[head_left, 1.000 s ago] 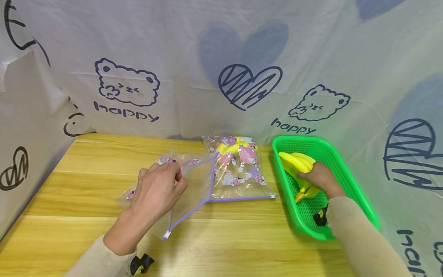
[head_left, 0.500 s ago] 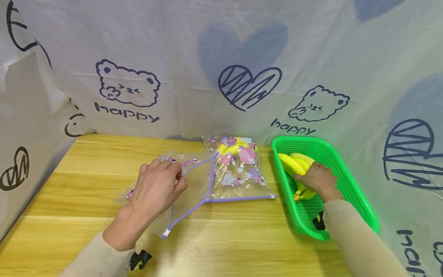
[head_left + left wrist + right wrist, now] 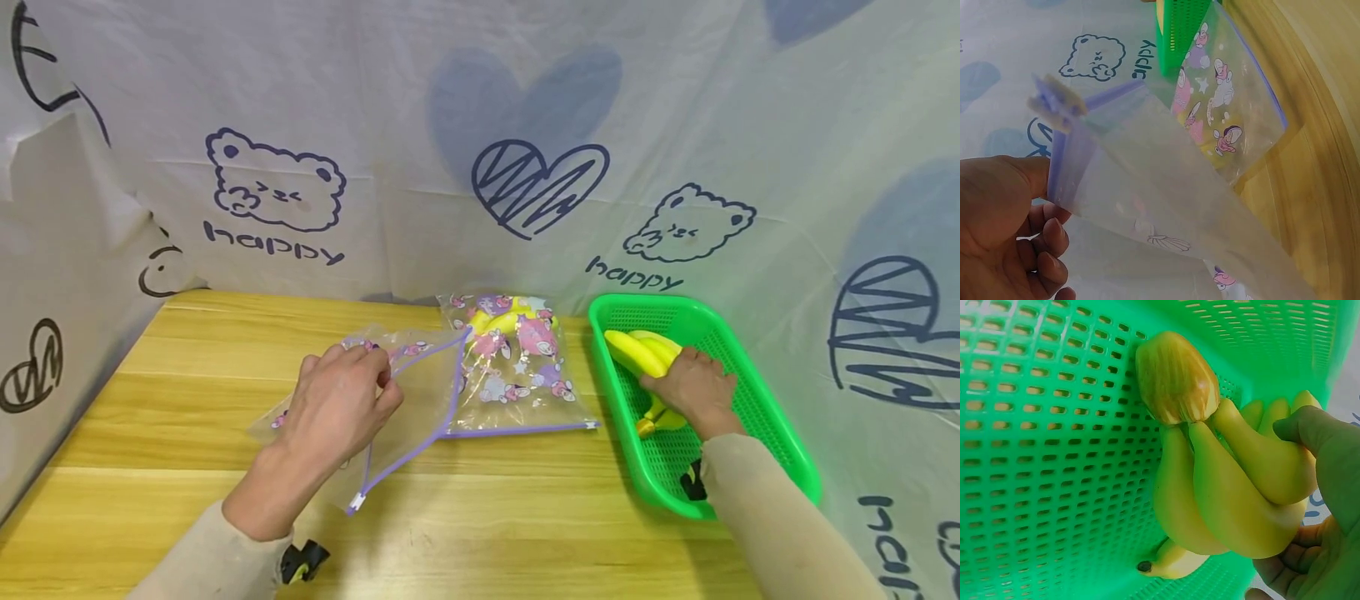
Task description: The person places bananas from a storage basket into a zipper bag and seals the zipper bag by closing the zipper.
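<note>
My left hand [image 3: 330,408] pinches a clear zip bag [image 3: 420,412] by its purple zip edge [image 3: 1060,162], thumb on one side and fingers behind. The bag's mouth gapes toward the right, its white slider [image 3: 357,501] at the near corner. Inside the green basket, my right hand [image 3: 693,387] grips a bunch of yellow bananas [image 3: 1241,500]. Its thumb lies over the upper bananas and its fingers curl beneath. The bunch's brownish stem end [image 3: 1175,378] points toward the basket's mesh. One banana with a dark tip [image 3: 1175,561] shows below the bunch.
The green basket [image 3: 712,333] stands at the table's right. Beside the gripped bag, a second printed zip bag [image 3: 517,408] lies flat with yellow bananas [image 3: 498,321] inside. A printed white cloth [image 3: 420,242] hangs behind the wooden table [image 3: 480,533].
My right hand has shifted slightly up and farther over the bananas, and the bunch has moved a little under it. My left hand and the bag have barely moved.
</note>
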The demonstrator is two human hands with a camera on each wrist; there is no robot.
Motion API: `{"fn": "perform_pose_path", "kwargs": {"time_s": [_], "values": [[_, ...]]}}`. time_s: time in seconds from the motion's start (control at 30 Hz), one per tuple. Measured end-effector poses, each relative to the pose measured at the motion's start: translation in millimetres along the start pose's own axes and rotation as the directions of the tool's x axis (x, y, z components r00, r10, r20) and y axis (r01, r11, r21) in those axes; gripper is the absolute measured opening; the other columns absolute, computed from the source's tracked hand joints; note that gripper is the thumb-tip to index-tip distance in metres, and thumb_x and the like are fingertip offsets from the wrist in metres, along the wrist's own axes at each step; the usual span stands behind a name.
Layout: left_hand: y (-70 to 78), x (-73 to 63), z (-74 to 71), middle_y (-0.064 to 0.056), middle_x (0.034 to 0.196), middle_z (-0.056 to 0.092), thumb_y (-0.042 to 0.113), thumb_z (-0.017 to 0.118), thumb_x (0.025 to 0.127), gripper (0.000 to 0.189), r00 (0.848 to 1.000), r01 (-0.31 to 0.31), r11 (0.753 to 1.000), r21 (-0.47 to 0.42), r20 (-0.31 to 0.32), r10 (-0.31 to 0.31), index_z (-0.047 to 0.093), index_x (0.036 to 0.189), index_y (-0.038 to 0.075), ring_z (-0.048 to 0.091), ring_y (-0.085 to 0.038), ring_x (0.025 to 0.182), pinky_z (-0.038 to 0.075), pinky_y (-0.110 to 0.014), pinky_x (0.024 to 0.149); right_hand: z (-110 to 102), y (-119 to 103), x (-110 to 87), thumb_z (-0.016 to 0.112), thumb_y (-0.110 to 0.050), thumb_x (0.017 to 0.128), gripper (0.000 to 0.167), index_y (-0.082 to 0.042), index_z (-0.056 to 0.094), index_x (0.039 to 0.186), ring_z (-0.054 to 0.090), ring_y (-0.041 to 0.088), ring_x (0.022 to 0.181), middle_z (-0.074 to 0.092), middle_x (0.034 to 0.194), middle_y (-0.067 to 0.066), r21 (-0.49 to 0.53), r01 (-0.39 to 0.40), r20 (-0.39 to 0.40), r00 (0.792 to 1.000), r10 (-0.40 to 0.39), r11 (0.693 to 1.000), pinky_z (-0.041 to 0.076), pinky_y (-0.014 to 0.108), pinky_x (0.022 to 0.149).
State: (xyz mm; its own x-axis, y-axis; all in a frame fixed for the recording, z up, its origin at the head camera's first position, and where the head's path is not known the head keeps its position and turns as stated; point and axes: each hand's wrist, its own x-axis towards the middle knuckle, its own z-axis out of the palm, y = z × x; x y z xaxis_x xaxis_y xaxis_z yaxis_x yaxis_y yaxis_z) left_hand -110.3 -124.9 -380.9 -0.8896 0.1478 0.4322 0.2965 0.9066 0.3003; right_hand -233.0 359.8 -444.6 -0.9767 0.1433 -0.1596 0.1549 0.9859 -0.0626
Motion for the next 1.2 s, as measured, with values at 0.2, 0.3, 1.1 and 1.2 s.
{"fn": "perform_pose_path", "kwargs": {"time_s": [0.2, 0.3, 1.1, 1.2], "values": [[0.6, 0.2, 0.6, 0.003, 0.07, 0.057, 0.014, 0.063, 0.085, 0.011, 0.999, 0.027, 0.999, -0.023, 0.021, -0.027, 0.06, 0.075, 0.017, 0.051, -0.024, 0.071, 0.033, -0.038, 0.066, -1, -3, -4.0, 0.064, -0.062, 0.092, 0.103, 0.022, 0.034, 0.143, 0.045, 0.063, 0.122, 0.048, 0.131, 0.046, -0.017, 0.02, -0.066, 0.998, -0.021, 1.0, 0.036, 0.076, 0.099], [0.8, 0.1, 0.4, 0.003, 0.07, 0.057, 0.014, 0.062, 0.085, 0.01, 0.999, 0.043, 0.999, -0.033, 0.031, -0.042, 0.059, 0.075, 0.017, 0.051, -0.024, 0.072, 0.033, -0.038, 0.066, -3, -5, -5.5, 0.064, -0.062, 0.091, 0.097, 0.022, 0.04, 0.135, 0.048, 0.061, 0.115, 0.051, 0.122, 0.044, -0.035, 0.03, -0.113, 0.993, -0.034, 0.999, 0.038, 0.075, 0.094], [1.7, -0.9, -0.5, 0.002, 0.076, 0.061, 0.014, 0.061, 0.087, 0.013, 0.984, 0.157, 0.984, -0.086, 0.098, -0.149, 0.055, 0.076, 0.017, 0.054, -0.024, 0.074, 0.035, -0.041, 0.071, -66, -74, -67.5, 0.075, -0.05, 0.082, 0.062, 0.006, 0.052, 0.095, 0.052, 0.042, 0.071, 0.051, 0.076, 0.019, -0.099, 0.281, -0.552, 0.783, -0.288, 0.955, 0.042, 0.054, 0.061], [2.9, -0.9, 0.8, 0.002, 0.075, 0.06, 0.014, 0.061, 0.088, 0.013, 0.985, 0.155, 0.984, -0.09, 0.097, -0.146, 0.055, 0.077, 0.016, 0.053, -0.024, 0.074, 0.035, -0.041, 0.071, -73, -97, -86.6, 0.077, -0.051, 0.082, 0.063, 0.005, 0.055, 0.099, 0.054, 0.038, 0.072, 0.054, 0.078, 0.017, -0.055, 0.318, -0.527, 0.796, -0.298, 0.946, 0.044, 0.053, 0.064]]}}
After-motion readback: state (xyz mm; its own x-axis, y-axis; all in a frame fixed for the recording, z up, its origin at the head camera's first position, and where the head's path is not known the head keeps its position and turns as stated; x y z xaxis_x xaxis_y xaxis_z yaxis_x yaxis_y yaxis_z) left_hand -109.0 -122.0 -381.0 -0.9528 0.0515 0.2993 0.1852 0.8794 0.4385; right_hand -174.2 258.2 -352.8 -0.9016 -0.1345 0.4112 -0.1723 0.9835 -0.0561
